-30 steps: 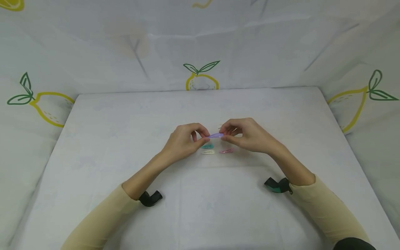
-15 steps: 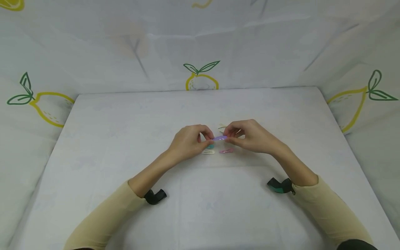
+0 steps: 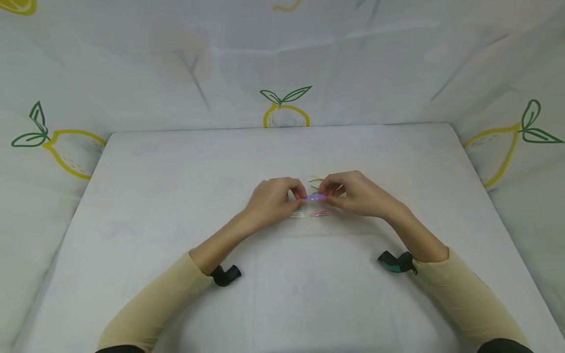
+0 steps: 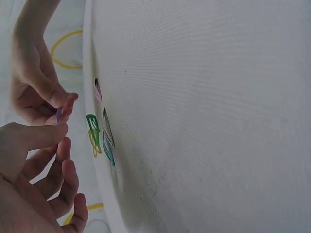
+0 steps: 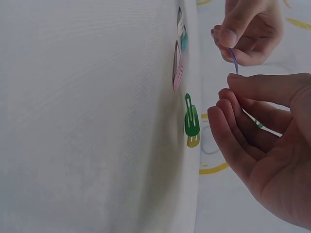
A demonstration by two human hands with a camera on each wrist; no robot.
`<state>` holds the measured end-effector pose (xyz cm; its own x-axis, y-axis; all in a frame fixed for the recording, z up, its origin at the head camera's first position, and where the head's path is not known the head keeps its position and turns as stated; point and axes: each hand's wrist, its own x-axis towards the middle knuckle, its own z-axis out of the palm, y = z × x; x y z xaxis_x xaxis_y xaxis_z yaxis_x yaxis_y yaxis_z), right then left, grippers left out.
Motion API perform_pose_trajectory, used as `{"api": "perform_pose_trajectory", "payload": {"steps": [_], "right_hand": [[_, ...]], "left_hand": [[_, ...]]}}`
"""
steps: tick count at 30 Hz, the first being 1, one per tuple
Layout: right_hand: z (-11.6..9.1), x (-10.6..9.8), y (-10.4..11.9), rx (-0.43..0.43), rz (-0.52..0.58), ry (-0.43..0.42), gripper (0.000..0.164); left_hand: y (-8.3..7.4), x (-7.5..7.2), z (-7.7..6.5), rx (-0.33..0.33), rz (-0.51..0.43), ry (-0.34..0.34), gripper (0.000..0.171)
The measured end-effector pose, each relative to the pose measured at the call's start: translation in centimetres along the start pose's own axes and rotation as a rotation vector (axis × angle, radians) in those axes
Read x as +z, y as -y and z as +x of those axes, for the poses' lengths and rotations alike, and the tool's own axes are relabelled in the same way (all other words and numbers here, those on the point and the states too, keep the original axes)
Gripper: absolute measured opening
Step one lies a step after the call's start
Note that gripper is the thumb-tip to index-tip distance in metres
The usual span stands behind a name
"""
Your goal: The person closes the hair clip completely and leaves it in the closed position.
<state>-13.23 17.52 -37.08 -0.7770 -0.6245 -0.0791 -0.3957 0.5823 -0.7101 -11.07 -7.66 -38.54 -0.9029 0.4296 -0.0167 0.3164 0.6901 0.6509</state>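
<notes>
Between my hands is a purple snap hair clip (image 3: pixel 315 197), held up above the table. The left hand (image 3: pixel 275 202) pinches its left end with thumb and forefinger. My right hand (image 3: pixel 355 195) pinches the other end, its remaining fingers loosely bent in the right wrist view. Close below lie a pink hair clip (image 3: pixel 320 214) and a white hair clip (image 3: pixel 297 215). A teal hair clip (image 4: pixel 108 151) shows in the left wrist view; the left hand mostly covers it from the head. A green hair clip (image 5: pixel 192 121) overlaps a yellow one (image 5: pixel 193 141) in the right wrist view.
A white cloth (image 3: pixel 282 294) covers the table. Behind it and at both sides hang white sheets (image 3: pixel 353 73) printed with lemons. Dark wrist camera mounts (image 3: pixel 226 275) stick out at both sleeve cuffs.
The left hand has moved right and slightly nearer, the right hand a little the same way, with the purple hair clip pinched between them. The teal clip has become mostly hidden in the head view.
</notes>
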Motion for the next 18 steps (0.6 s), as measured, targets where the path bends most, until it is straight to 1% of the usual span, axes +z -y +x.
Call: {"api": "perform_pose_trajectory", "payload": {"steps": [7, 18], "right_hand": [[0.2, 0.3, -0.6, 0.033, 0.003, 0.017, 0.014], [0.6, 0.5, -1.4, 0.019, -0.031, 0.053, 0.009]], "left_hand": [[-0.2, 0.4, 0.5, -0.011, 0.055, 0.033, 0.006], [0.1, 1.3, 1.3, 0.001, 0.101, 0.049, 0.004]]}}
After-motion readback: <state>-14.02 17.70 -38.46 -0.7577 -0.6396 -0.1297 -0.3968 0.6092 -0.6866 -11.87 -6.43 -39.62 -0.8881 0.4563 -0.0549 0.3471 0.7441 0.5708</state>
